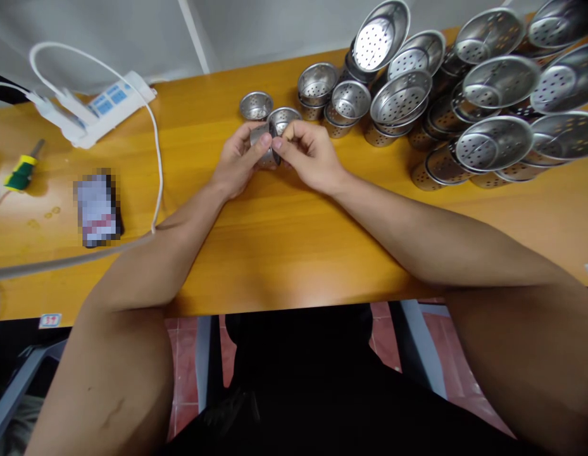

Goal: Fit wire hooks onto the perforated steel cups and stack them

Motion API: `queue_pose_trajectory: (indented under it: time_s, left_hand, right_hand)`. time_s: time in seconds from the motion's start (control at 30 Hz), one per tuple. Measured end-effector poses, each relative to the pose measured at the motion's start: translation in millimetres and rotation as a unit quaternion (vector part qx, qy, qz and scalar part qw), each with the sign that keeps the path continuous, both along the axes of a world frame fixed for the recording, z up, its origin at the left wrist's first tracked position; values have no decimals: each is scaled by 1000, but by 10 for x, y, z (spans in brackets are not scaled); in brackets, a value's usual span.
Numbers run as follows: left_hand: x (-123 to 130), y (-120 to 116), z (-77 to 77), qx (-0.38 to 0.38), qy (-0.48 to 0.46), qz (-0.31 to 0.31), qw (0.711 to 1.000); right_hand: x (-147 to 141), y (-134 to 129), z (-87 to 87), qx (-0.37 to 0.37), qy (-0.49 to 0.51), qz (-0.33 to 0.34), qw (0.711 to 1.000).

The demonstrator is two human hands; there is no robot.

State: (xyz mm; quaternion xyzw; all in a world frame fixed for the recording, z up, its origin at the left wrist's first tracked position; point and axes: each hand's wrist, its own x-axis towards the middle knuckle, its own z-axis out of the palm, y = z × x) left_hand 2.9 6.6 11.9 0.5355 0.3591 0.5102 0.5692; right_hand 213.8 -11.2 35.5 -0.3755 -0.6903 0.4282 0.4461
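Observation:
Between my two hands, just above the wooden table [256, 253], is a small metal cup [262, 140], tilted on its side. My left hand [240, 158] grips its left part, with the thumb across the wall. My right hand [312, 152] pinches its right edge between thumb and fingers. Right behind my fingers stand two other small metal cups, one on the left [256, 106] and one on the right [284, 118], the latter partly hidden by my hands. Whether the held cup has holes I cannot make out.
Stacked perforated steel cups [495, 144] in several sizes fill the right and back right. At the left lie a white power strip [116, 104] with cables, a blurred phone [98, 209] and a green-yellow screwdriver [23, 171]. A white cable [157, 164] runs by my left forearm.

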Motion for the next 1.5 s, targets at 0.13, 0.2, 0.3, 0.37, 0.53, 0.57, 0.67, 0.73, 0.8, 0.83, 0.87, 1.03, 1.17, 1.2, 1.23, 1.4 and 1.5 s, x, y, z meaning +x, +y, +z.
queue_pose_trajectory:
  time_s: [0.13,0.2,0.3,0.37,0.53,0.57,0.67,0.73,0.8,0.83,0.87,1.03,1.17,1.2,1.23,1.4,1.5]
  left_hand:
    - [19,6,-15,-11,27,12,1000]
    - [33,20,-39,-2,21,9,1000]
    - [39,25,-48,10,15,14,1000]
    - [27,19,-32,10,18,17,1000]
    - [-9,40,-43,22,7,-1,1000]
    - [-9,58,-68,27,4,-6,1000]
    - [-12,147,-165,45,10,2,999]
    - [-61,239,-217,64,15,31,997]
    - [-188,369,-240,87,14,66,994]
    - [-283,449,-244,94,12,84,992]
    - [-395,536,-244,101,13,99,990]
    - [-942,889,-261,120,63,232,963]
    - [-1038,842,-229,81,188,268,941]
    - [-1019,798,-205,75,202,252,943]
    - [-995,753,-177,71,209,231,947]
    - [-954,667,-93,49,202,210,955]
    - [-998,709,-109,43,210,200,956]
  right_hand:
    - [5,53,-57,-5,8,1,1000]
    - [2,97,-110,-2,18,5,1000]
    - [-13,188,-212,-1,41,8,999]
    - [-29,246,-268,0,65,16,998]
    - [-38,257,-230,-2,70,17,997]
    - [-26,235,-188,-6,56,15,998]
    - [33,137,-41,-2,11,18,1000]
    - [80,59,44,13,-11,23,1000]
    - [124,-16,101,23,-17,17,999]
    - [145,-48,119,21,-19,16,999]
    - [167,-73,131,17,-24,21,999]
    - [333,-72,185,23,-117,122,985]
    - [498,15,271,82,-233,139,959]
    - [531,34,293,93,-258,137,952]
    - [558,52,314,100,-279,138,945]
    - [647,110,374,105,-339,165,920]
    - [685,133,370,105,-366,193,904]
